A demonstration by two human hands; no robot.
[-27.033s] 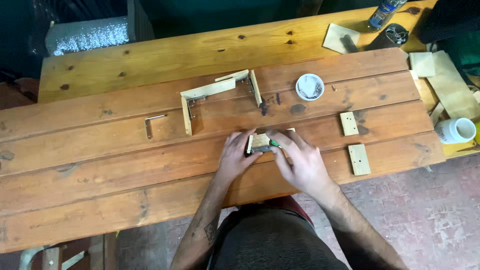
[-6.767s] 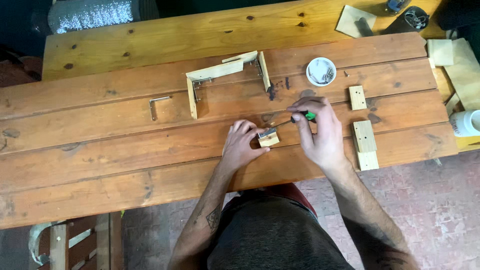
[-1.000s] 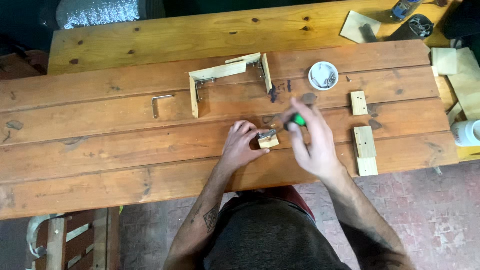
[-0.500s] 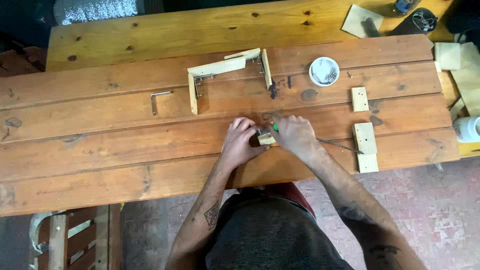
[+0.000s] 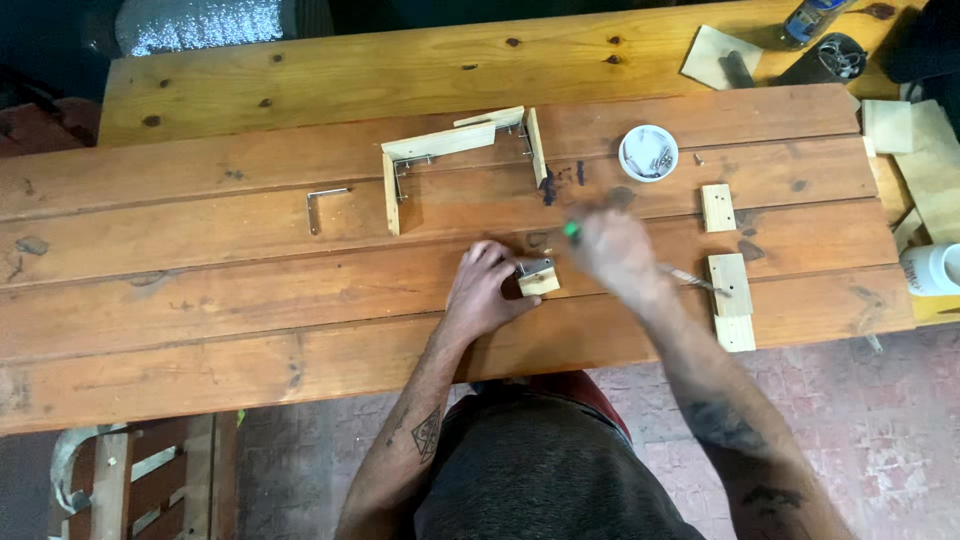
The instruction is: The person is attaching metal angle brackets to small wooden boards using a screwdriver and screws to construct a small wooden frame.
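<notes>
The surface [image 5: 200, 330] is a run of broad wooden planks, and it carries everything else. Largest on it is a three-sided wooden frame [image 5: 440, 145], open towards the person, lying flat well above the hands with small metal brackets inside its corners, likely so the joints stay square. To the right lie two loose wood blocks, a small one [image 5: 717, 206] and below it a longer one [image 5: 732, 300], parked out of the way of the work. A single round white dish [image 5: 648, 152] sits beyond them with small metal fasteners inside, near the right hand. One bare metal angle bracket [image 5: 322, 203] lies alone to the left of the frame. The left hand [image 5: 480, 290] presses down on a small wood block [image 5: 539, 281] with a metal bracket on top, fingers closed against its side to keep it from sliding. The right hand [image 5: 612, 245], just beside that block, is blurred with motion; it is wrapped around a green-handled tool [image 5: 571, 230], whose working end I cannot make out.
</notes>
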